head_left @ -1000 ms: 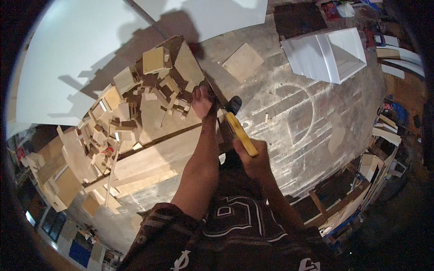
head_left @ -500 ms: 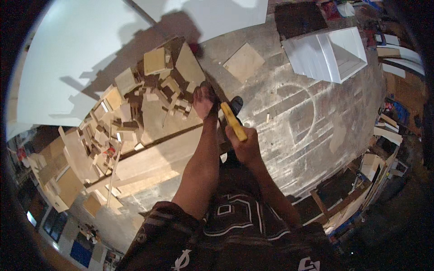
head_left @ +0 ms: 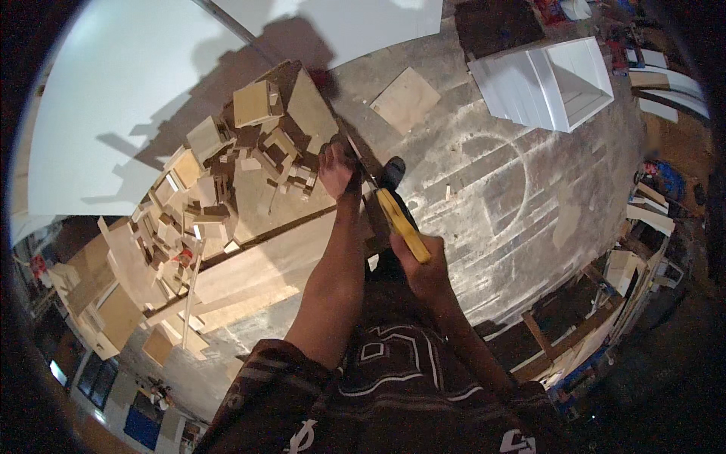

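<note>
My right hand (head_left: 420, 257) is wrapped round the yellow handle of a hand saw (head_left: 397, 219), whose thin blade runs forward along a long wooden edge (head_left: 336, 121) beside the pile. My left hand (head_left: 336, 170) rests just left of the blade, fingers bent a little and apart on the wood; what lies under its fingertips is hard to make out. A dark shoe (head_left: 393, 168) shows just right of the saw. Many wood offcuts (head_left: 257, 104) lie heaped to the left on plywood (head_left: 268, 197), beside a long pale board (head_left: 265, 265).
A large white sheet (head_left: 98, 106) spans the upper left. On the scuffed concrete floor (head_left: 484, 212) at right lie a square plywood piece (head_left: 404, 98) and a white open box unit (head_left: 541, 83). Stacked boards and framing (head_left: 620, 272) line the right side.
My right hand and the saw moved forward and up half a second ago, then back down toward me. My left hand stays nearly in place.
</note>
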Available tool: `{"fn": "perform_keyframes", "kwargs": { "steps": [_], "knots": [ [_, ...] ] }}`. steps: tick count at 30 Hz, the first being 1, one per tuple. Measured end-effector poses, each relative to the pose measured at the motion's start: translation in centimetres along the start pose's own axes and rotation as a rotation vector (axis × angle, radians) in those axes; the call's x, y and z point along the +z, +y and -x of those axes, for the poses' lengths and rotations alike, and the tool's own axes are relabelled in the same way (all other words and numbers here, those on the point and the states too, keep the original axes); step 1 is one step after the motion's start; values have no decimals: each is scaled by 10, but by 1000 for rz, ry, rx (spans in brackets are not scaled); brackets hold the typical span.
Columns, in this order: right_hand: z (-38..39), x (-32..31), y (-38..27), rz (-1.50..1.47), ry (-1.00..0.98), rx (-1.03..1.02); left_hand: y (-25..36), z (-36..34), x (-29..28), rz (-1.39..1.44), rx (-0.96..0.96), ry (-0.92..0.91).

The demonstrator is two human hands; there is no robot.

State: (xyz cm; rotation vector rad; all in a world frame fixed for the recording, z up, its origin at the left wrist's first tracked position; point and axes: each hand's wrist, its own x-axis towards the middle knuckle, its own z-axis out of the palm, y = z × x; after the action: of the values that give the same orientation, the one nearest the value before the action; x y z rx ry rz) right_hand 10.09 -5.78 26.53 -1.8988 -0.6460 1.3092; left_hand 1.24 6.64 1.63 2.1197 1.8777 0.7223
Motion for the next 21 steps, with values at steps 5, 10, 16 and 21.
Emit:
{"fn": "perform_keyframes", "kwargs": {
  "steps": [5, 10, 16, 21],
  "knots": [
    [-20, 14, 15, 51, 14, -53, -6, 7, 3, 58, -29, -34],
    [-11, 2, 15, -20, 15, 2, 0, 1, -3, 44, -27, -120],
    [-1, -2, 12, 33, 34, -72, -3, -2, 0, 49, 31, -78],
    [-34, 6, 15, 22, 9, 8, 2, 2, -3, 50, -11, -84]
  ]
}}
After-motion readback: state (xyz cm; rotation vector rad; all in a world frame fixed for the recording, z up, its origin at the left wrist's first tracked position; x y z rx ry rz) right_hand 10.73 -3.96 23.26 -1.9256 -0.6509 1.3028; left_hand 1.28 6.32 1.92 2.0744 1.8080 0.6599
